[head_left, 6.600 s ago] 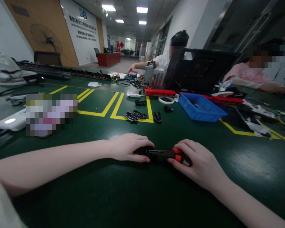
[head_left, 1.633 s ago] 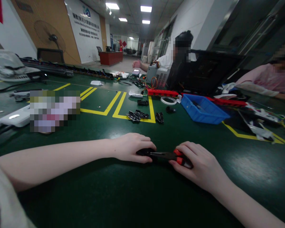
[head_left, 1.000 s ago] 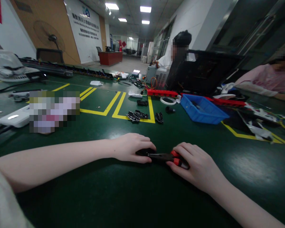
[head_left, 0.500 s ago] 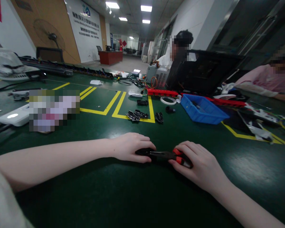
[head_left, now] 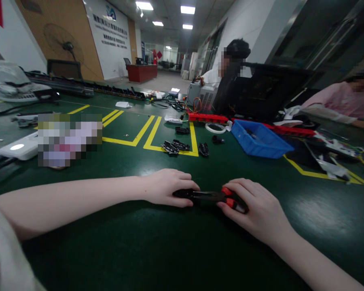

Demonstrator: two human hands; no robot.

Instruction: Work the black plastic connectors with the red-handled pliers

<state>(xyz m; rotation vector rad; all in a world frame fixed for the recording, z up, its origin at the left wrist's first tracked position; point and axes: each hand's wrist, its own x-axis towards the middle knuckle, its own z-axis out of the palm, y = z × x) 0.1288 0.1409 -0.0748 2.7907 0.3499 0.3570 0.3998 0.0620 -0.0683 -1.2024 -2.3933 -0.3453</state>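
Observation:
My right hand is closed around the red and black handles of long-nose pliers. The dark jaws point left, toward my left hand. Between the thumb and fingers of that hand is a small black plastic part, partly covered by the fingers. The pliers' tips meet the part's right end; whether they grip it, I cannot tell. Beyond my hands, several similar black parts lie on the green table, in and beside a yellow-taped outline.
A blue bin stands to the right, near a white ring and a red power strip. Farther back are an open black case and two people. At the left lie a blurred-out object and a white device.
My right hand and the pliers have shifted very slightly to the right. The left hand keeps its place with the black part.

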